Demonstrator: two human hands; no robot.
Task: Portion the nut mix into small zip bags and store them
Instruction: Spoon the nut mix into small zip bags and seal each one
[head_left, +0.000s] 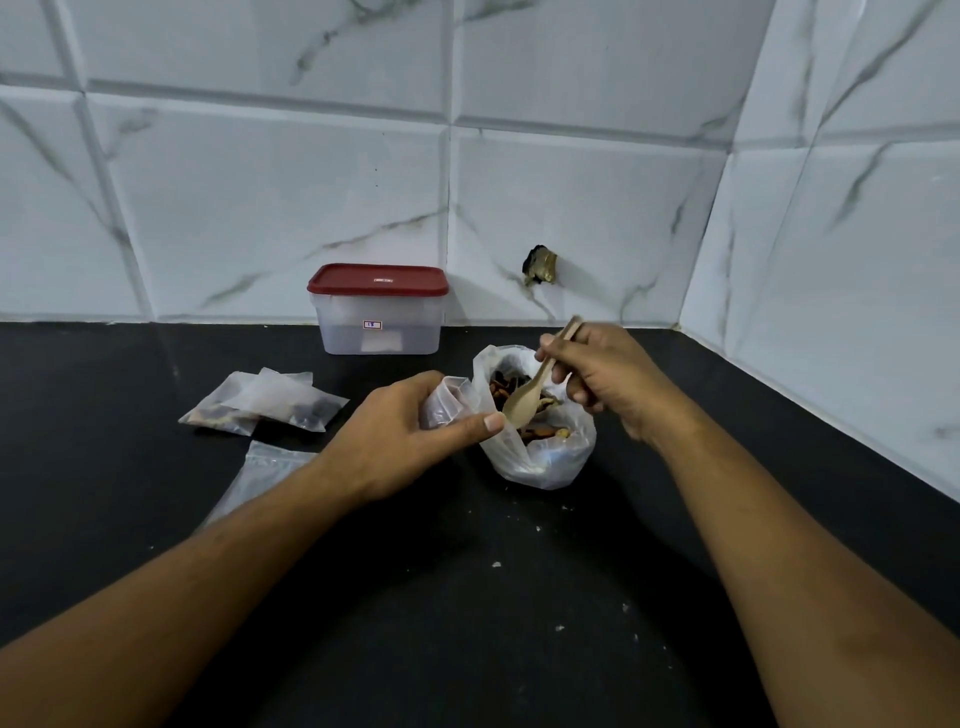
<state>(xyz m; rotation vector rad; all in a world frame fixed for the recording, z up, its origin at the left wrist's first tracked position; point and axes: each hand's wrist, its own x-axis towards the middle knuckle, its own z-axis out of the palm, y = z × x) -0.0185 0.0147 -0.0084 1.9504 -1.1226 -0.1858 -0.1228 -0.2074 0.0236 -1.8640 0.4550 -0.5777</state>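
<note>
Right hand: the right hand (602, 379) grips the handle of a wooden spoon (524, 402), fingers curled round it.
Left hand: the left hand (410, 431) pinches a small zip bag (447, 402), mouth turned toward the spoon.
Key relation: the spoon's bowl sits in the nut mix (506, 387). Its handle slants up, away and to the right. The small bag lies just left of the bowl, against the rim of the large plastic bag (545, 462), so the likely transfer is short and leftward.
Portions done: two filled bags (260, 405) lie further left, overlapping.
Spare bags: empty zip bags (265, 467) lie beside the left forearm.
Storage: a red-lidded container (382, 317), shut, stands against the wall.
Surface: a black table (493, 597), crumb-flecked.
Room: marbled tile walls (311, 182) meeting in a corner.
</note>
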